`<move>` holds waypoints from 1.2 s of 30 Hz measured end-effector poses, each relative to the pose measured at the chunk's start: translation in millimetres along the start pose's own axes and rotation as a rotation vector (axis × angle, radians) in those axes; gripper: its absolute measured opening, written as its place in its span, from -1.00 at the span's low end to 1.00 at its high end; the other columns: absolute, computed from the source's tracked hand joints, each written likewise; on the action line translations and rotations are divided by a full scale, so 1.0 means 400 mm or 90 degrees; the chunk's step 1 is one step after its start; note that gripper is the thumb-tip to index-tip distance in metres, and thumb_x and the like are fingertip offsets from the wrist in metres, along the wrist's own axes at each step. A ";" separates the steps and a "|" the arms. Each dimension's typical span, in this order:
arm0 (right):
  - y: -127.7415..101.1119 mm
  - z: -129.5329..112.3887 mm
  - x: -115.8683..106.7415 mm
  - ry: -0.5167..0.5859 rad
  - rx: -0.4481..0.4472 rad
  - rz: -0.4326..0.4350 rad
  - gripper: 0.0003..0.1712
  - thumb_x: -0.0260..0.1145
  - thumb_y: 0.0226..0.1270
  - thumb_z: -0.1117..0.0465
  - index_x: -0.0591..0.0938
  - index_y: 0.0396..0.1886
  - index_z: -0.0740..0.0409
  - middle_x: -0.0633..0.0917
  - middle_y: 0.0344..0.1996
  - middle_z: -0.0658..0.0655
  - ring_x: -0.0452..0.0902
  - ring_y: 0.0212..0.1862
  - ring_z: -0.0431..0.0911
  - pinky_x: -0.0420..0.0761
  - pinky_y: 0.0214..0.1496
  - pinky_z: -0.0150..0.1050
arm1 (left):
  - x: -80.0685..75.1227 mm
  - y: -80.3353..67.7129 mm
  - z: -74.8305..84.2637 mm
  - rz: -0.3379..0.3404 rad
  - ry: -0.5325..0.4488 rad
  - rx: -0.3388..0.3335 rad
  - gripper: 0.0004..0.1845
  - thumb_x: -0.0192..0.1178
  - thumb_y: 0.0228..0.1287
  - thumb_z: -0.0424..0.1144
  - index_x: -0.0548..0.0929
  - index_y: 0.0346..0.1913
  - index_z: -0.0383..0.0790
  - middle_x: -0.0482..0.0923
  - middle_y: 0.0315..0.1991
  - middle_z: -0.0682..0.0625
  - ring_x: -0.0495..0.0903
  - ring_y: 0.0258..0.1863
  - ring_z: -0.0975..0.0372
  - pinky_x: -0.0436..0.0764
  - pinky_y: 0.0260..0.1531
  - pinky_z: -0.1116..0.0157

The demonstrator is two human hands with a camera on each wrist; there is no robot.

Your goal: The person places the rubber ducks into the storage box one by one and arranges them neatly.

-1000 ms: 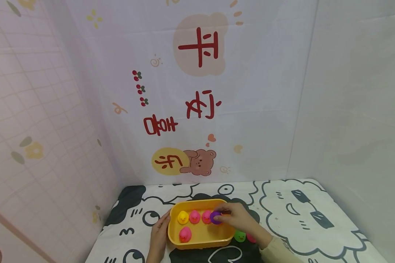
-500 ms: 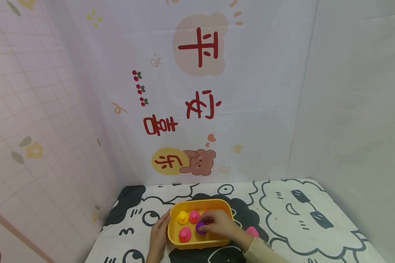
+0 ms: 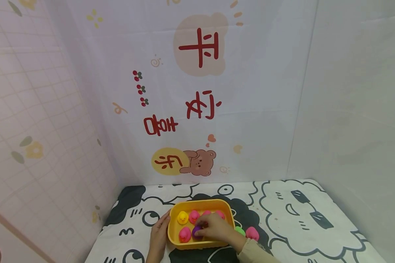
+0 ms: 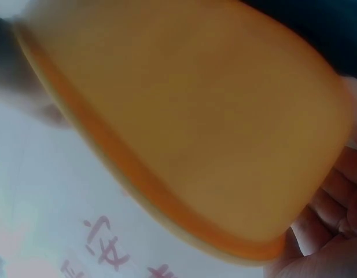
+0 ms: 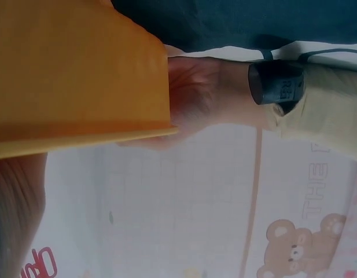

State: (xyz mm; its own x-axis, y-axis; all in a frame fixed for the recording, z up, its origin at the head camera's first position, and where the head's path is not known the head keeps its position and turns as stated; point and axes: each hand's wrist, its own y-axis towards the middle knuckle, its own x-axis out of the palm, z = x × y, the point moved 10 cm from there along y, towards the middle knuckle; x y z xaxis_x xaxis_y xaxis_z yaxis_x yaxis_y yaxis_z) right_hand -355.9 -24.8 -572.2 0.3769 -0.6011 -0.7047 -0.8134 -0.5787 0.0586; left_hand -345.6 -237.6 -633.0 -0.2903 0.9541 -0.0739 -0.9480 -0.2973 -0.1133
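the purple duck (image 3: 196,232) is sitting inside the yellow tub (image 3: 200,244), in the tub's near row, just to the right of a pink duck (image 3: 184,234) and touching or almost touching it. the right hand (image 3: 214,228) is lying directly over the purple duck's right side, coming in across the tub's right rim, with its fingertips curling round the toy and pinching it; the duck is therefore lying just left of the palm, under the fingers, and its long axis is too hidden to tell. this hand is the nearer one by far.

the left hand (image 3: 159,235) is resting flat against the tub's left outer wall, fingers straight and together, steadying it, well apart from the purple duck; the left wrist view is showing only the orange wall (image 4: 184,127) and the fingers (image 4: 323,231) against it.

along the tub's far wall a yellow duck (image 3: 182,217) is standing at the left, with more pink ducks (image 3: 194,216) beside it. outside the tub, just beyond its right wall, a green duck (image 3: 240,230) and a pink duck on the cloth (image 3: 252,233) are lying side by side on the cartoon-print cloth (image 3: 299,215).
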 end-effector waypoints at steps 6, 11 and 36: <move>0.001 0.003 0.007 -0.005 0.011 -0.009 -0.71 0.47 0.09 -0.08 0.74 -0.19 -0.15 0.71 -0.36 -0.31 0.50 -0.31 -0.38 0.60 -0.18 -0.45 | 0.000 0.003 -0.003 -0.003 0.001 0.000 -0.45 0.05 0.34 0.22 0.52 0.28 0.06 0.48 0.32 0.05 0.39 0.38 0.06 0.47 0.27 0.13; -0.001 -0.007 0.011 0.002 -0.003 -0.018 -0.74 0.46 0.10 -0.08 0.73 -0.21 -0.19 0.71 -0.36 -0.29 0.49 -0.31 -0.37 0.59 -0.22 -0.45 | -0.001 0.002 -0.003 -0.005 0.003 0.003 -0.44 0.05 0.34 0.22 0.52 0.29 0.04 0.48 0.32 0.04 0.40 0.38 0.07 0.47 0.27 0.13; -0.008 -0.011 0.014 0.062 -0.023 -0.034 -0.81 0.34 0.25 -0.07 0.71 -0.15 -0.26 0.71 -0.32 -0.30 0.55 -0.30 -0.37 0.63 -0.23 -0.51 | 0.000 0.003 -0.001 -0.001 0.003 0.000 -0.42 0.03 0.33 0.25 0.52 0.29 0.03 0.48 0.32 0.02 0.38 0.39 0.04 0.45 0.27 0.13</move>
State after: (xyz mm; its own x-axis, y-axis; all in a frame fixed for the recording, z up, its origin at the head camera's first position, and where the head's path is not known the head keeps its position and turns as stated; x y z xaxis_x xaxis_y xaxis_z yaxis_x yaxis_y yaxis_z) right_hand -349.3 -28.7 -573.2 0.4617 -0.6185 -0.6358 -0.7754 -0.6295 0.0492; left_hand -346.5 -237.9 -633.6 -0.2888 0.9542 -0.0782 -0.9483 -0.2964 -0.1136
